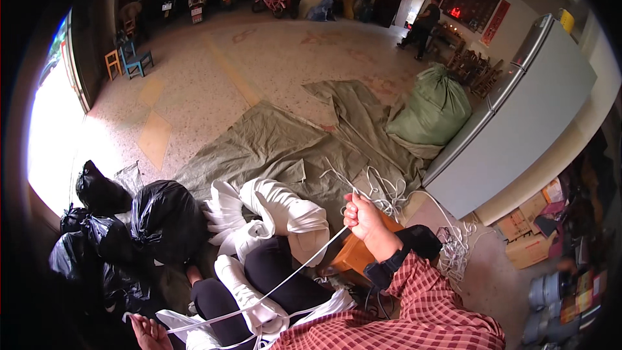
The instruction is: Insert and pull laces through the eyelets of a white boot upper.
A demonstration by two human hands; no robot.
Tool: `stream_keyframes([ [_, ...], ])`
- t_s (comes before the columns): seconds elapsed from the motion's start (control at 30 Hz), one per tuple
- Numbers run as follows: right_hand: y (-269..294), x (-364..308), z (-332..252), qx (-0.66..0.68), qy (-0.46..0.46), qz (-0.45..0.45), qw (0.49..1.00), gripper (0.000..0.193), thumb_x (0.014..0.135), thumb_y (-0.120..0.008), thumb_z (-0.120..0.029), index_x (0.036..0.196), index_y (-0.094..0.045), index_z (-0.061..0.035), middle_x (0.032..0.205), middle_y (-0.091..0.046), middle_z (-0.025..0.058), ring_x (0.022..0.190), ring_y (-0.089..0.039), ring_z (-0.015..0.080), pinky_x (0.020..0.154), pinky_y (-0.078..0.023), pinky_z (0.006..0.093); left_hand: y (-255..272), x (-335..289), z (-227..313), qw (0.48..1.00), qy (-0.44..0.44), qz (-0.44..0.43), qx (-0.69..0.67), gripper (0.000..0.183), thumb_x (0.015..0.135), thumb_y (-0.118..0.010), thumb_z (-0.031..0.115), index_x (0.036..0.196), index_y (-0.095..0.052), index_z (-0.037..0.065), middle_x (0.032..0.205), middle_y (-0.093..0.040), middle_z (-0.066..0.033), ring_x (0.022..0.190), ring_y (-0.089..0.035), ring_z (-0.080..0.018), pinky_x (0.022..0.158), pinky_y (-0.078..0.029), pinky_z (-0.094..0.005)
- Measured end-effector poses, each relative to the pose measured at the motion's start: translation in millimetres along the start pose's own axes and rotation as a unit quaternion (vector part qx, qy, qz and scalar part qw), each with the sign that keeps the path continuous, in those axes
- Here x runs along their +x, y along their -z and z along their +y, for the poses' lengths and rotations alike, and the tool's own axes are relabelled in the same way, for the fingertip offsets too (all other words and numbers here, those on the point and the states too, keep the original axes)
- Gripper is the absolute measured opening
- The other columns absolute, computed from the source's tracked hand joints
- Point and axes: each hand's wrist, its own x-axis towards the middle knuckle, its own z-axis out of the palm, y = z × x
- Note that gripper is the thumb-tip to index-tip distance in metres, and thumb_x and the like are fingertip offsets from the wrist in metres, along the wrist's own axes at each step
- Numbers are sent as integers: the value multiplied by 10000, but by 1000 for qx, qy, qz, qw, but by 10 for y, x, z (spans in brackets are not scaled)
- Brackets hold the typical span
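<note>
A white cord runs taut on a slant between my two hands. My right hand is closed in a fist around its upper end, raised above an orange stool. Low at the left, my left hand is curled at the cord's other end, partly cut off by the picture's edge. Bundles of folded white cloth rest by my knees, and a rolled white piece lies across my dark-trousered legs. Loose tangled cords trail beyond my right hand, with more on the floor beside the stool.
Black plastic bags crowd the left side. A greenish tarp covers the floor ahead, with a full green sack near a grey refrigerator. Cardboard boxes stand at right. Another person is by the far doorway.
</note>
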Motion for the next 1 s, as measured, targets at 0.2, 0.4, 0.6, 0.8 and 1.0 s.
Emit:
stream_keyframes([
  [0.2,-286,-55,118,-224,136,-28,965,293,1149,-554,-296,1237,-677,-45,757,-536,-39,631,-502,53,485,-356,213,12,461,1,993,-102,-16,62,239,1172,-520,280,1183,-641,74,687,-387,81,505,-286,-4,413,-235,-201],
  [0.4,-645,-648,565,-450,217,-197,844,135,1108,-582,-72,1182,-676,-8,817,-675,31,775,-672,115,740,-554,285,-415,254,27,966,-118,-18,230,418,1110,-634,275,1442,-586,26,784,-436,117,564,-323,40,455,-221,-162],
  [0.6,-674,-1322,1094,-593,285,-430,619,123,921,-771,-39,1033,-725,-58,904,-756,115,818,-748,324,717,-584,394,-754,-616,-706,875,-77,-132,460,239,1095,-572,25,1239,-762,14,1226,-777,-59,1005,-648,-91,831,-511,-241],
  [0.8,-788,-1334,1320,-624,376,-410,549,196,889,-748,3,1075,-713,-49,931,-755,121,836,-742,333,722,-592,421,-988,-1230,-1283,742,-96,-220,626,197,959,-750,25,1146,-789,72,831,-721,-146,698,-721,-286,621,-551,-361],
  [1.0,-844,-1302,1340,-634,386,-454,493,288,846,-681,27,1130,-691,-22,949,-733,137,869,-731,346,764,-599,432,-1116,-1180,-1326,675,-150,-206,693,99,963,-710,69,1055,-747,69,798,-604,-136,703,-670,-359,621,-539,-451],
])
